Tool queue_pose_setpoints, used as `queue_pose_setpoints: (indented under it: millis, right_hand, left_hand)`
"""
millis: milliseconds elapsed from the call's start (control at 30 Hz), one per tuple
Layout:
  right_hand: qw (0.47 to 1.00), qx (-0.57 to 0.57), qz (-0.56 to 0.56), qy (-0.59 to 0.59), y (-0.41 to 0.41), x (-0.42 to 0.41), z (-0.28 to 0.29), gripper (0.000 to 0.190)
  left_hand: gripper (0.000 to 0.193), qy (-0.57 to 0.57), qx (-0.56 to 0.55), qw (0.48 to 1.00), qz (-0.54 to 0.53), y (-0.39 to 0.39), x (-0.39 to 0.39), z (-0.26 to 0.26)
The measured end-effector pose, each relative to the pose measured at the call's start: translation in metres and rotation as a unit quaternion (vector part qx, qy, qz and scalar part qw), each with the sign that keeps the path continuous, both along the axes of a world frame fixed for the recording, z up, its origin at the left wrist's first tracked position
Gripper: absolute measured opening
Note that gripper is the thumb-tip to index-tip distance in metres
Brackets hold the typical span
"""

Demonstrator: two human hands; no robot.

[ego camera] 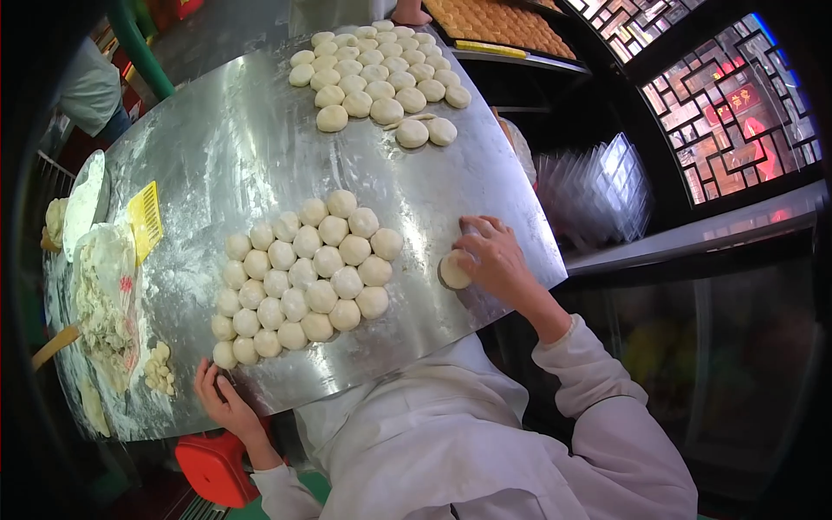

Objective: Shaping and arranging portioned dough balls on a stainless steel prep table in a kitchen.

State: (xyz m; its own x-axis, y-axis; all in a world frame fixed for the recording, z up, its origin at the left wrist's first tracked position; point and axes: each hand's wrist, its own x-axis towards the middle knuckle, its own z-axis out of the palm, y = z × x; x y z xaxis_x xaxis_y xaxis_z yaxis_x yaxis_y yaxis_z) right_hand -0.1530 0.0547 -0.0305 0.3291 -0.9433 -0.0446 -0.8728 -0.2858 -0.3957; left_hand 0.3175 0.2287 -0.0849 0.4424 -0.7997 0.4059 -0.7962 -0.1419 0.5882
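My right hand [497, 263] is curled over a single dough ball [456, 270] near the right edge of the steel table [429, 195]. Its thumb side lies against the ball, and the fingers partly cover it. At the table's front edge, my left hand [227, 404] has its fingers apart and holds nothing. Its fingertips are beside the nearest corner ball [225, 355] of a tightly packed block of round dough balls [303, 273]; whether they touch it I cannot tell. The block lies between my two hands.
Flattened dough rounds [372, 73] cover the table's far end, near another person's hand [411, 13]. At left are a yellow scraper [145, 221], a dough mass [104, 312], small dough pieces [159, 370] and a floury metal bowl [88, 201]. A red stool [214, 469] stands below.
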Motion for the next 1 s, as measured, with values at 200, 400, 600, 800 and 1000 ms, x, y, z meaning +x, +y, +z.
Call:
queue_pose_setpoints:
  millis: [200, 400, 600, 800, 1000]
  right_hand:
    - [0.976, 0.103, -0.049, -0.184, -0.003, -0.012, 0.005, 0.040]
    - [0.951, -0.265, -0.051, -0.149, -0.142, -0.055, -0.027, 0.041]
    - [0.964, -0.193, -0.065, -0.172, -0.179, -0.074, -0.044, 0.050]
    - [0.981, -0.141, -0.076, -0.106, -0.191, -0.066, -0.042, 0.061]
    - [0.978, -0.156, -0.092, -0.107, -0.204, -0.052, -0.039, 0.062]
  left_hand:
    - [0.022, 0.003, 0.005, 1.000, 0.008, 0.000, 0.001, -0.009]
    - [0.020, 0.014, 0.003, 1.000, 0.010, 0.002, 0.001, -0.011]
    - [0.020, -0.005, 0.016, 1.000, 0.010, -0.002, -0.004, -0.005]
    - [0.020, -0.002, 0.033, 0.999, 0.008, 0.001, -0.004, -0.006]
    - [0.021, 0.012, 0.016, 1.000, -0.003, -0.005, -0.004, -0.005]
